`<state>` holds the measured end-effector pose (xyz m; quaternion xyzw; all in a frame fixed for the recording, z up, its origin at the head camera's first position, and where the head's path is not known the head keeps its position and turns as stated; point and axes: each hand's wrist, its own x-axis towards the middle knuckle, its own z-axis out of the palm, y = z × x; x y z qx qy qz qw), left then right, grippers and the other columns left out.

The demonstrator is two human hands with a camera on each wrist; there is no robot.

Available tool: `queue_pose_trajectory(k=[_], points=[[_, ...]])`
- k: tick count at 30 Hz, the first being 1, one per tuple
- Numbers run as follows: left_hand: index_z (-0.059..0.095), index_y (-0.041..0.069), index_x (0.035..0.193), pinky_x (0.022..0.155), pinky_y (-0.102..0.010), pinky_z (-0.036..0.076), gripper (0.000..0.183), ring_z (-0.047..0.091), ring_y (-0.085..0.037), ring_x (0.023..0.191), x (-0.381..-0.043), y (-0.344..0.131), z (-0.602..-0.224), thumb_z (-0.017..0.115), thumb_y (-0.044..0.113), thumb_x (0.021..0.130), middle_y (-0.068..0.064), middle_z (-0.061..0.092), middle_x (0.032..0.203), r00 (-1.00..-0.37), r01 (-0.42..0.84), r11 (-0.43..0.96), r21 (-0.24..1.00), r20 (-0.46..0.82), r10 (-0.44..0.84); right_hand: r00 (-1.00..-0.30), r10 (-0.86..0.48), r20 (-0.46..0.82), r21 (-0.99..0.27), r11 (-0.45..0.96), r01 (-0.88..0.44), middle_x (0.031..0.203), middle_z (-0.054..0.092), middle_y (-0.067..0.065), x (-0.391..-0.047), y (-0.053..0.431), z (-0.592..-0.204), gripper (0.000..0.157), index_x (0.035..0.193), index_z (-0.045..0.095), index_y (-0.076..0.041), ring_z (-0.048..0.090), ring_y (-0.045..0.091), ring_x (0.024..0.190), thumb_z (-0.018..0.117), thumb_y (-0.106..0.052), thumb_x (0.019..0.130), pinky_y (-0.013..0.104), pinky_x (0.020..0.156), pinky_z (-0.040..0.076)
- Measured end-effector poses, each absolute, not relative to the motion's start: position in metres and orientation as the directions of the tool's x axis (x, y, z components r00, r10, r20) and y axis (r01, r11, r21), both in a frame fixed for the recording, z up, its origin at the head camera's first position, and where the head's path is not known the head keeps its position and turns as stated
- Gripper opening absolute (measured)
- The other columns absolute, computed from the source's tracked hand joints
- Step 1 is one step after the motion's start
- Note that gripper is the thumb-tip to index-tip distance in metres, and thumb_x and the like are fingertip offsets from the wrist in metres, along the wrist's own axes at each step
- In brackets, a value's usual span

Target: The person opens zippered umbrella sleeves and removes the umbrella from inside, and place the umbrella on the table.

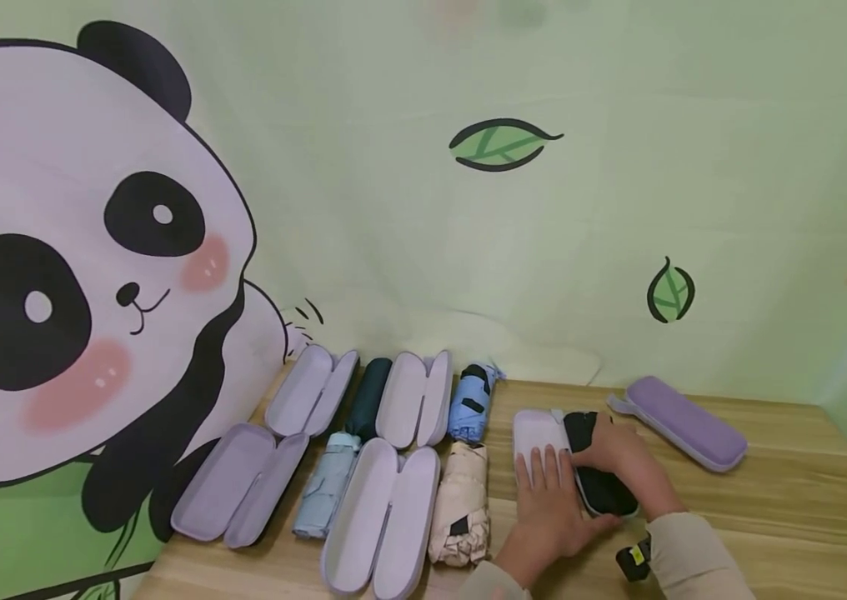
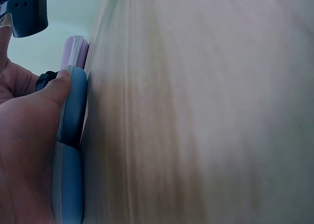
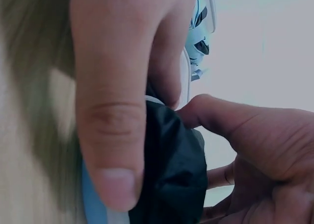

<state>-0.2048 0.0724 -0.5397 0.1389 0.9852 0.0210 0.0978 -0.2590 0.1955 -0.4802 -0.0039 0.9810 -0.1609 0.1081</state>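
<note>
An unfolded glasses-style case (image 1: 536, 429) lies at right of centre in the head view, its blue outer shell (image 2: 73, 109) showing in the left wrist view. Inside its right half sits a black folded umbrella (image 1: 607, 493), partly covered by hands. My left hand (image 1: 554, 512) rests on the case with fingers straight over the pale left half; its thumb (image 3: 115, 185) touches the right half's near edge. My right hand (image 1: 622, 454) grips the black umbrella (image 3: 171, 170) from above, thumb and fingers on opposite sides of it.
A closed purple case (image 1: 686, 425) lies at the right rear. On the left are several open cases (image 1: 356, 517) and rolled umbrellas: dark green (image 1: 371, 398), blue (image 1: 472, 404), light blue (image 1: 328, 485) and beige (image 1: 461, 500). A panda-printed cloth (image 1: 363, 208) hangs behind the wooden table (image 1: 791, 517).
</note>
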Motion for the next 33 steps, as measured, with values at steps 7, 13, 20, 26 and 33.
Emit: queue_pose_trajectory(k=[7, 13, 20, 26, 33], points=[[0.012, 0.022, 0.165, 0.124, -0.049, 0.005, 0.116, 0.008, -0.020, 0.156, -0.209, 0.074, -0.545, 0.020, 0.097, 0.077, 0.000, 0.013, 0.170, -0.948, 0.261, 0.964, 0.055, -0.170, 0.267, -0.984, -0.055, -0.169, -0.372, 0.928, 0.013, 0.129, 0.045, 0.052, -0.259, 0.200, -0.484, 0.107, 0.139, 0.025, 0.031, 0.048, 0.062, 0.121, 0.075, -0.047, 0.084, 0.063, 0.100, 0.043], [0.013, 0.022, 0.165, 0.124, -0.049, 0.006, 0.117, 0.010, -0.020, 0.156, -0.209, 0.072, -0.546, 0.019, 0.098, 0.076, -0.001, 0.014, 0.170, -0.947, 0.260, 0.963, 0.065, -0.175, 0.268, -0.989, -0.083, -0.119, -0.556, 0.831, -0.003, 0.134, 0.041, 0.052, -0.256, 0.218, -0.496, 0.091, 0.137, 0.028, 0.030, 0.048, 0.061, 0.123, 0.072, -0.034, 0.089, 0.062, 0.098, 0.044], [0.017, 0.023, 0.164, 0.124, -0.049, 0.008, 0.117, 0.013, -0.019, 0.156, -0.204, 0.071, -0.545, 0.025, 0.099, 0.076, -0.001, 0.018, 0.169, -0.949, 0.262, 0.963, 0.058, -0.163, 0.268, -0.997, -0.014, -0.079, -0.627, 0.778, 0.039, 0.133, 0.047, 0.046, -0.241, 0.248, -0.478, 0.080, 0.136, 0.038, 0.023, 0.051, 0.058, 0.119, 0.066, -0.038, 0.094, 0.060, 0.094, 0.047], [0.017, 0.023, 0.164, 0.124, -0.049, 0.008, 0.116, 0.014, -0.020, 0.156, -0.204, 0.073, -0.541, 0.027, 0.098, 0.076, 0.000, 0.019, 0.169, -0.950, 0.260, 0.963, 0.067, -0.160, 0.267, -0.999, 0.037, -0.013, -0.567, 0.823, 0.038, 0.128, 0.048, 0.048, -0.231, 0.275, -0.465, 0.080, 0.135, 0.037, 0.024, 0.054, 0.058, 0.112, 0.069, -0.037, 0.092, 0.060, 0.087, 0.048], [0.012, 0.023, 0.165, 0.124, -0.047, 0.006, 0.118, 0.010, -0.019, 0.156, -0.209, 0.075, -0.545, 0.023, 0.099, 0.075, -0.001, 0.014, 0.170, -0.950, 0.260, 0.964, 0.053, -0.162, 0.265, -0.999, -0.037, 0.014, -0.486, 0.873, -0.039, 0.118, 0.057, 0.045, -0.223, 0.280, -0.478, 0.064, 0.121, 0.049, 0.026, 0.055, 0.060, 0.109, 0.075, -0.022, 0.087, 0.062, 0.088, 0.048]])
